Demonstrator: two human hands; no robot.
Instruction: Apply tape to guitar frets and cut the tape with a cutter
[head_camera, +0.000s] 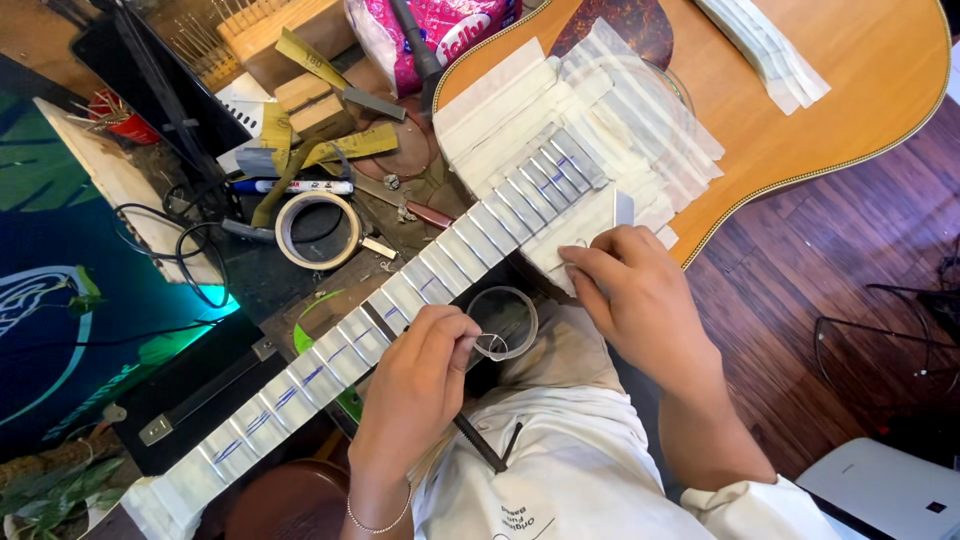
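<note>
An acoustic guitar (800, 110) lies across my lap, its fretboard (400, 300) covered in strips of pale masking tape with metal frets and blue marks showing between them. My left hand (415, 385) rests on the neck's near edge, fingers pinched on a small thin piece beside a clear tape roll (503, 322). My right hand (630, 290) presses on the taped body edge by the upper frets, next to a small flat metal blade (624, 208); whether the fingers grip it I cannot tell.
A masking tape roll (318, 230), a marker (285, 186), wood blocks (310, 100), sandpaper strips and cables crowd the workbench on the left. A pink bag (440, 30) lies at the top. Wooden floor and a white device (890, 490) are on the right.
</note>
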